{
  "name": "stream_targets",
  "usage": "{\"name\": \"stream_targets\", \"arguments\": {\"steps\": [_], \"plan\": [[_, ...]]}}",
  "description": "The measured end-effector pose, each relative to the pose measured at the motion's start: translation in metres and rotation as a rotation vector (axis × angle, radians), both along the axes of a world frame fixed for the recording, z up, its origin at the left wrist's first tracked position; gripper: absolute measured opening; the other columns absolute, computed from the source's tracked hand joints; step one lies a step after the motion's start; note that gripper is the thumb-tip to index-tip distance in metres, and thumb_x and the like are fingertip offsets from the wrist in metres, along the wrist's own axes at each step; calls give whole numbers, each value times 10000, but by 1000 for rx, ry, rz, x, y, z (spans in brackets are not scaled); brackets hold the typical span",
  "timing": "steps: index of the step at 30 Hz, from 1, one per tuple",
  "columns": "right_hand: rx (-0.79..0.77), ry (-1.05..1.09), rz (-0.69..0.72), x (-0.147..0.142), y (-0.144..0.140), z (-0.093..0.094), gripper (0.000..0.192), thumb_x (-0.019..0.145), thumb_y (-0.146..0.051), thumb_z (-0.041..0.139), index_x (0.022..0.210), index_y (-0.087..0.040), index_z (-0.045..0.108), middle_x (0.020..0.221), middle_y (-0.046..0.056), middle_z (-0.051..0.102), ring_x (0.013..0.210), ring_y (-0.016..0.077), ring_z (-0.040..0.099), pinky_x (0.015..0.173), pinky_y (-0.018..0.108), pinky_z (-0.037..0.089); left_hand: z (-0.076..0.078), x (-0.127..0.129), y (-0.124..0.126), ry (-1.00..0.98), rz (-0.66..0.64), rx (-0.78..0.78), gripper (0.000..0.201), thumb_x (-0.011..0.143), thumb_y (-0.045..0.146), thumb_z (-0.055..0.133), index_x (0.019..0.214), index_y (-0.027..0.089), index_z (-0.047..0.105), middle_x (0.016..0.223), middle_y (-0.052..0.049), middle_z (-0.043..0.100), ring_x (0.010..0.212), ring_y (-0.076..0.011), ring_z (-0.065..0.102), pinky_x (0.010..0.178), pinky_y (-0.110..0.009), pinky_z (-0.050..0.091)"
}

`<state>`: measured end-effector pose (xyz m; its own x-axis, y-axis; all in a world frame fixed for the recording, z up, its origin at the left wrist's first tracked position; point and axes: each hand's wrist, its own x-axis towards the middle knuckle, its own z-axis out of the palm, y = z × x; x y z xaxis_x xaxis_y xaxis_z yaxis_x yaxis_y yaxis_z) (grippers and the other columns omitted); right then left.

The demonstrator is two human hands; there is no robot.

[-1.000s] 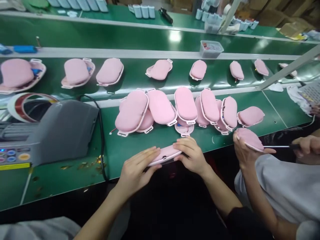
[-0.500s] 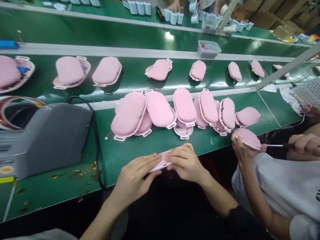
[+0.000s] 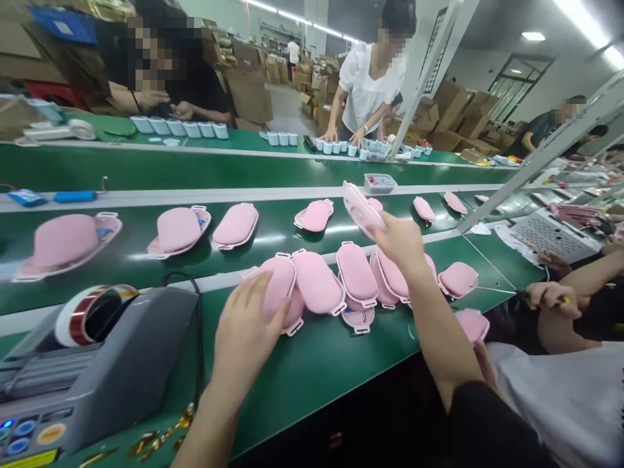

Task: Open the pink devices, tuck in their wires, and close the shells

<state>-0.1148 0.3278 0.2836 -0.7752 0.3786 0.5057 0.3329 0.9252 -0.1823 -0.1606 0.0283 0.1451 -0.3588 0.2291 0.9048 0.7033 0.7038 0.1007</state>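
My right hand [image 3: 402, 244] is raised over the bench, gripping a pale pink oval plastic case [image 3: 361, 208] by its near end; the case is tilted on edge. My left hand [image 3: 248, 325] is over the leftmost case of a pile, a pink rounded shell [image 3: 280, 283] with a slotted tab. Its fingers are spread along the left side of that shell and the thumb stands apart in front; whether they press on it is unclear. Beside it lie another pink case [image 3: 318, 283] and, further right, a case [image 3: 357, 273] stacked on an open half [image 3: 359, 318] showing wires.
A grey tape dispenser [image 3: 141, 364] with a tape roll stands at left. More pink cases [image 3: 236, 225] sit along the green belt [image 3: 277, 224]. At right, a co-worker's hand [image 3: 546, 299] holds a screwdriver near a pink case [image 3: 472, 324]. A slanted metal post [image 3: 424, 78] rises behind.
My hands have parted. The right hand has carried the pink case up and forward toward the belt, while the left has moved onto the pile's leftmost case. The view has tilted up.
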Motion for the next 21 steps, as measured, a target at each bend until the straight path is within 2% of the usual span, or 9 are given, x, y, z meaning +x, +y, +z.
{"name": "stream_targets", "arguments": {"steps": [3,5,8,10,12,13,16,18,21], "plan": [[-35,-146,-19,-84,5,44,462,1098,-377,602,1404,-43,690,1386,236,644,1373,274,639,1211,446,531,55,-33,35,-397,102,-186,576,1092,483,473,1550,158,599,1509,-153,677,1400,-365,643,1197,-511,533],[-69,-247,11,-124,10,47,474,1081,-375,652,1405,-29,676,1415,214,630,1402,242,620,1261,457,522,91,-61,69,-589,176,-309,663,1081,502,465,1653,168,497,1604,-157,604,1438,-395,611,1193,-522,528],[-108,-317,61,-154,18,39,499,1058,-380,699,1426,-45,666,1455,194,614,1440,244,599,1290,490,509,129,-118,127,-632,211,-367,852,996,569,616,1672,83,437,1636,-271,527,1484,-478,547,1214,-570,488],[-120,-291,114,-156,21,37,491,1068,-369,680,1453,-65,661,1487,189,601,1478,259,576,1307,528,486,141,-162,164,-661,251,-402,1162,884,614,779,1740,9,277,1754,-372,271,1663,-562,258,1348,-636,291],[-133,-215,191,-142,21,35,478,1092,-382,632,1494,-125,659,1504,166,609,1474,271,586,1291,546,495,146,-202,193,-705,260,-460,1309,777,627,890,1769,60,251,1795,-375,93,1711,-574,35,1385,-683,128],[-146,-165,234,-128,20,31,475,1104,-404,604,1514,-171,658,1505,144,620,1451,272,609,1269,536,517,148,-218,203,-740,263,-482,1306,759,632,901,1776,110,268,1794,-371,108,1707,-580,60,1369,-716,145],[-207,20,337,-60,17,-7,472,1125,-495,543,1537,-292,651,1515,50,639,1383,216,662,1227,419,566,157,-241,213,-821,262,-507,1159,799,561,859,1771,241,314,1704,-339,399,1586,-541,438,1233,-667,442],[-256,179,407,-8,14,-50,388,1136,-424,531,1438,-245,696,1459,27,676,1330,134,682,1217,298,568,165,-231,205,-805,249,-511,1083,826,495,821,1762,266,327,1604,-294,545,1471,-477,589,1152,-551,543],[-287,663,732,52,6,-116,248,1076,-243,624,1305,-180,695,1295,61,737,1265,112,711,1118,238,604,174,-176,175,-734,211,-521,1031,893,544,742,1773,265,285,1526,-224,638,1398,-445,655,1140,-514,562]]}}
